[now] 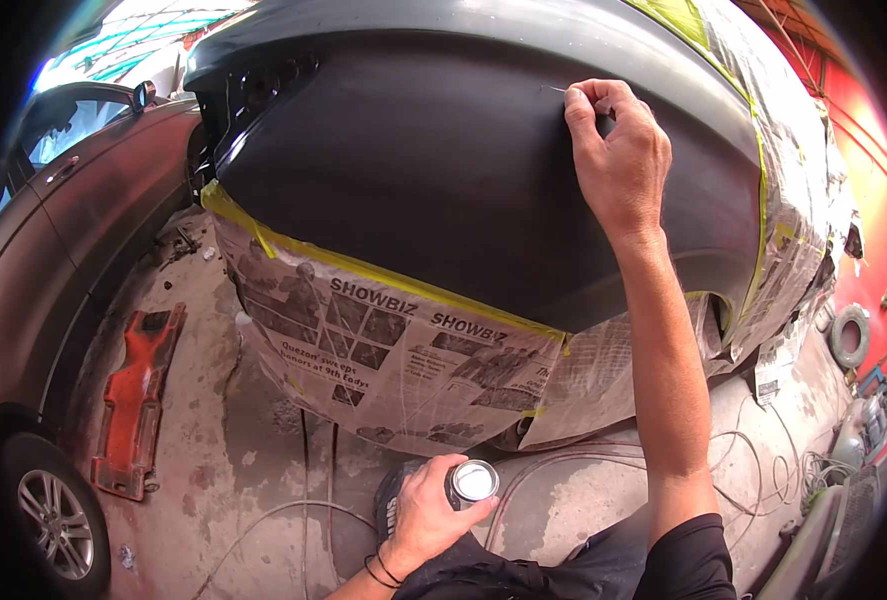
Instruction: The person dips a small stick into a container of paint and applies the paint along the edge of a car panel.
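Low in front of my body, my left hand (430,512) is wrapped around a small round can (476,481). White material shows in the can's open top. My right hand (619,150) is raised to the dark car panel (414,150), with thumb and forefinger pinched together. A thin, pale sliver (552,89) sticks out to the left of those fingertips, close to the panel's surface. What it is cannot be made out. Yellow masking tape (404,270) runs along the panel's lower edge, with newspaper (384,345) hanging below it.
Another car (94,220) stands at the left. A red mechanic's creeper (136,400) lies on the stained concrete floor. Hoses (564,455) loop across the floor below the panel. A tire (850,336) rests near the red wall at the right.
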### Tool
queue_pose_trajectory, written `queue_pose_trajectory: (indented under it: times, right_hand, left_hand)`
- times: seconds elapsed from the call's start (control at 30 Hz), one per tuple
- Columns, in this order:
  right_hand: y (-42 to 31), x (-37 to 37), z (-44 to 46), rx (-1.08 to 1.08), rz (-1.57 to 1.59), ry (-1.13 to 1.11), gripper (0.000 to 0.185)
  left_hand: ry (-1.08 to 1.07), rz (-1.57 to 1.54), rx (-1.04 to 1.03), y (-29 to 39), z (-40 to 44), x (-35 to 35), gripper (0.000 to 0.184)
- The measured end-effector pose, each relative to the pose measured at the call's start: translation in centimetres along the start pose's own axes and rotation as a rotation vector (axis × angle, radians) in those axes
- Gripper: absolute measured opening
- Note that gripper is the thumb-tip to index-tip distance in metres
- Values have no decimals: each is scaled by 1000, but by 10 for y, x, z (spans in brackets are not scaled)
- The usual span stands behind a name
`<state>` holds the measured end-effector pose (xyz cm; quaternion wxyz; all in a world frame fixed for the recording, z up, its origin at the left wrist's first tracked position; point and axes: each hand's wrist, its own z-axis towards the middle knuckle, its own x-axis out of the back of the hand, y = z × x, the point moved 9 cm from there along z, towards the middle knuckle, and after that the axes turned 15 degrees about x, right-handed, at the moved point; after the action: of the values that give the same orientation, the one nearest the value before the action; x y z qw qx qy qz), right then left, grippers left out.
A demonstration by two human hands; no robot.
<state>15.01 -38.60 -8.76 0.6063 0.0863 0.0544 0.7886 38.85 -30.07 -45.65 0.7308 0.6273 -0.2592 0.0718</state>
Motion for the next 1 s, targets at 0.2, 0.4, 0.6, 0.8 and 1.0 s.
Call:
queue_pose_trajectory:
  times: [0.2, 0.4, 0.6, 0.8, 1.0]
  right_hand:
    - [7, 0, -2, -82, 87, 22, 22]
    - [-19, 7, 22, 81, 55, 126, 22]
    - [-26, -15, 43, 124, 52, 113, 20]
    - [-28, -21, 43, 126, -51, 91, 22]
    - [-29, -24, 46, 134, -111, 66, 23]
  left_hand:
    - [6, 3, 10, 4, 0, 5, 72]
    - [7, -25, 30, -4, -1, 6, 73]
    - [15, -13, 26, -3, -1, 8, 73]
    - [21, -17, 10, -4, -1, 11, 74]
    - [28, -27, -2, -6, 1, 12, 74]
